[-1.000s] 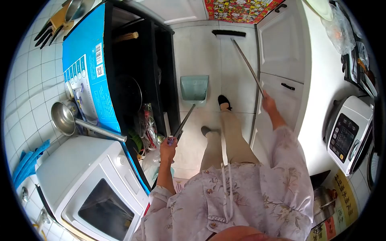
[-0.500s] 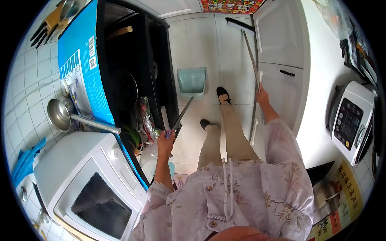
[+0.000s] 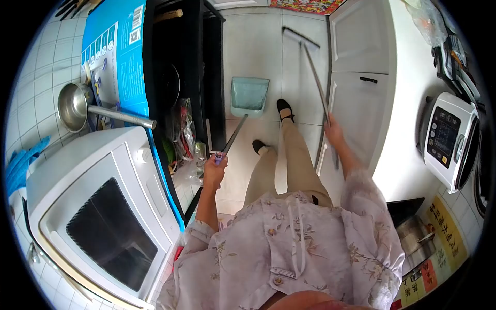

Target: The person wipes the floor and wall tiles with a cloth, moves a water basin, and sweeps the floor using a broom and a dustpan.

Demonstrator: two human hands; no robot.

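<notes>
My left hand (image 3: 215, 169) is closed around the purple grip of a long-handled dustpan. The pale green dustpan (image 3: 250, 95) rests on the tiled floor ahead of my feet, its opening facing away from me. In my right hand (image 3: 335, 133) is the long thin handle of a broom (image 3: 302, 37). The broom's dark, narrow head is just above or on the floor, farther off and to the right of the dustpan; I cannot tell whether it touches. Some blur shows along the broom.
To the left are a dark shelf rack (image 3: 213, 82), a white microwave (image 3: 103, 217) and a metal ladle (image 3: 72, 107). White cabinets (image 3: 356, 119) line the right, with a white cooker (image 3: 448, 142) on the counter. My black shoes (image 3: 285, 110) stand between. A red patterned mat (image 3: 310, 6) lies beyond.
The broom head has come away from the right cabinets, moving left and slightly nearer. My right hand has moved slightly down and left. The left hand keeps hold of the dustpan handle.
</notes>
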